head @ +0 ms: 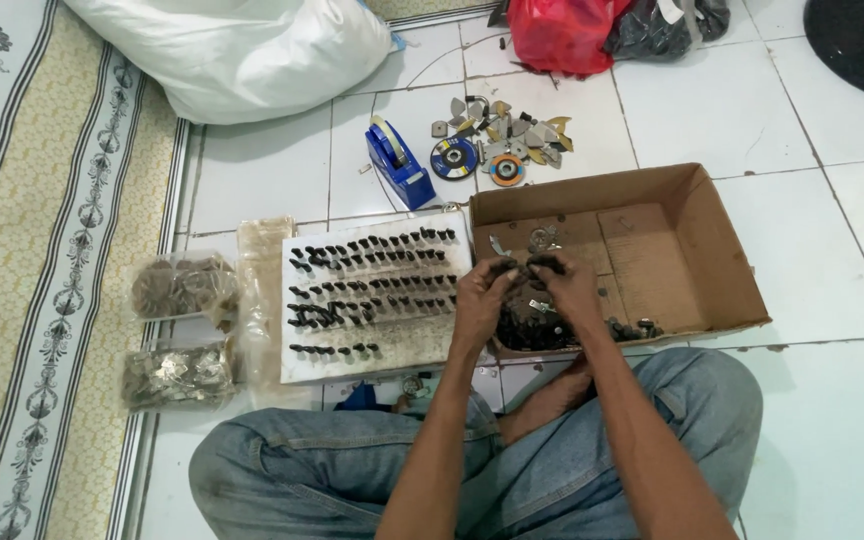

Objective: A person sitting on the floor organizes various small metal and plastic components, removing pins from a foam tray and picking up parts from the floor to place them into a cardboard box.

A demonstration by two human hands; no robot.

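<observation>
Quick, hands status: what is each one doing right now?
Left hand: closed on a small dark part, over the cardboard box.
Right hand: closed on another dark part.

Floor tiles (812,200): white ceramic, glossy, grout lines grimy. Box (692,250) at centre-right: brown corrugated cardboard, matt, stained inside. Board (372,345) at 9 o'clock of box: white, smudged grey, carrying rows of dark matt bolts (372,275). Tape dispenser (399,165) at 12 o'clock of board: blue glossy plastic. Discs (454,157) beside it: abrasive, rough. Bags (180,288) at far 9 o'clock: clear crinkled plastic over dull metal parts. Jeans (282,470): faded blue denim. Sack (242,50) at 11 o'clock: white woven plastic.
</observation>
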